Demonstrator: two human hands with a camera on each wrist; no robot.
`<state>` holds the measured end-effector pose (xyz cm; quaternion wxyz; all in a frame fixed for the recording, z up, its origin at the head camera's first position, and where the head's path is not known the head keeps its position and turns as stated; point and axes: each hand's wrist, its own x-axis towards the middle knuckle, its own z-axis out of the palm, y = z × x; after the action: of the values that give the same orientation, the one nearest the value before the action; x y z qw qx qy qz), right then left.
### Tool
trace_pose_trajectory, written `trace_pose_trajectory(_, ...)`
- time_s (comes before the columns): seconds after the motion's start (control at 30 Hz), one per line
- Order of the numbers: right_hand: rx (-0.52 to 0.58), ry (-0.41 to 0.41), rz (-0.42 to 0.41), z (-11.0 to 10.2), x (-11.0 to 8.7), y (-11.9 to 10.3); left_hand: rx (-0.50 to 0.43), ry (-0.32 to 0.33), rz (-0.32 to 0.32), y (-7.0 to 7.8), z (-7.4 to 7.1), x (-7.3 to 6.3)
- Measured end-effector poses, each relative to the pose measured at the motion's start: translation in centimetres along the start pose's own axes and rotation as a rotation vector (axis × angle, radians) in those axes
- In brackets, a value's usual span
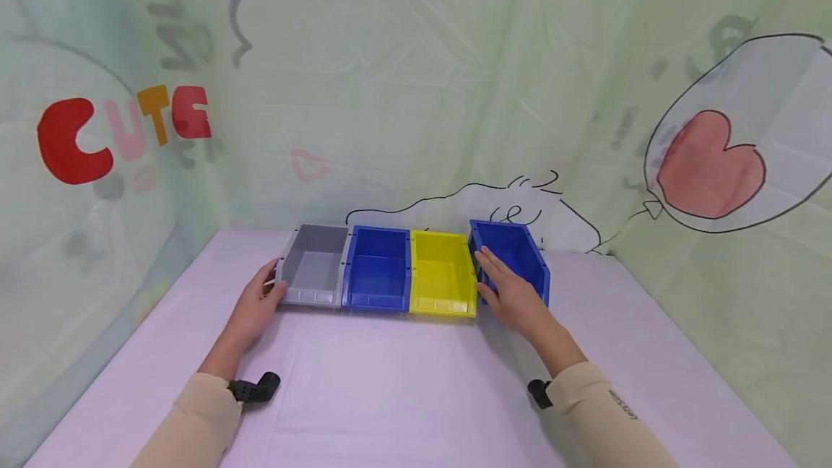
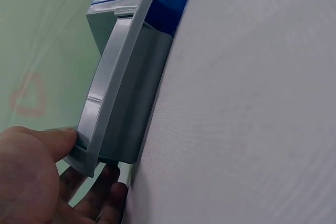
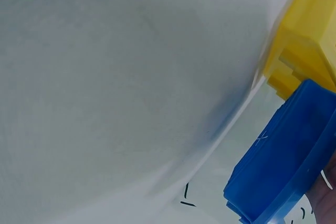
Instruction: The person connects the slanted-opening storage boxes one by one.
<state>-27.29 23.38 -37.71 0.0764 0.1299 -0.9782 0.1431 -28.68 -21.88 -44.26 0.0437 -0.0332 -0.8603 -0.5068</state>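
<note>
In the head view, a grey bin (image 1: 313,269), a blue bin (image 1: 378,269) and a yellow bin (image 1: 444,273) stand side by side in a row. My left hand (image 1: 256,302) grips the grey bin's front left corner. The left wrist view shows the thumb (image 2: 63,142) on its rim, with fingers curled below. At the row's right end, my right hand (image 1: 516,300) holds a second blue bin (image 1: 513,248) by its left side. In the right wrist view this blue bin (image 3: 286,153) appears tilted and raised off the table; most of the hand is out of frame.
A pale cloth-covered table (image 1: 390,388) lies under the row. Behind and at both sides hangs a light green curtain (image 1: 416,92) with printed letters, hearts and a balloon. Black wrist cameras sit at the left cuff (image 1: 214,399) and the right cuff (image 1: 578,385).
</note>
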Motion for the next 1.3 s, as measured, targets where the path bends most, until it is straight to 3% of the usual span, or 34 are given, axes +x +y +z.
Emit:
trace_pose_trajectory(0.37, -0.021, -0.038, -0.007, 1.0, -0.6, 0.6, -0.009, -0.008, 0.0, 0.2, 0.3, -0.1)
trace_pose_trajectory(0.57, -0.032, -0.02, -0.026, 0.7, -0.4, 0.5, 0.001, -0.005, 0.003, 0.5, -0.2, 0.3)
trace_pose_trajectory(1.0, -0.029, -0.093, -0.005, 1.4, -0.4, 0.2, -0.016, 0.001, 0.018, -0.3, -0.2, -0.1)
trace_pose_trajectory(1.3, 0.088, -0.093, 0.01, 1.2, -0.2, 0.4, -0.031, -0.002, 0.027, -0.4, -0.2, 0.1)
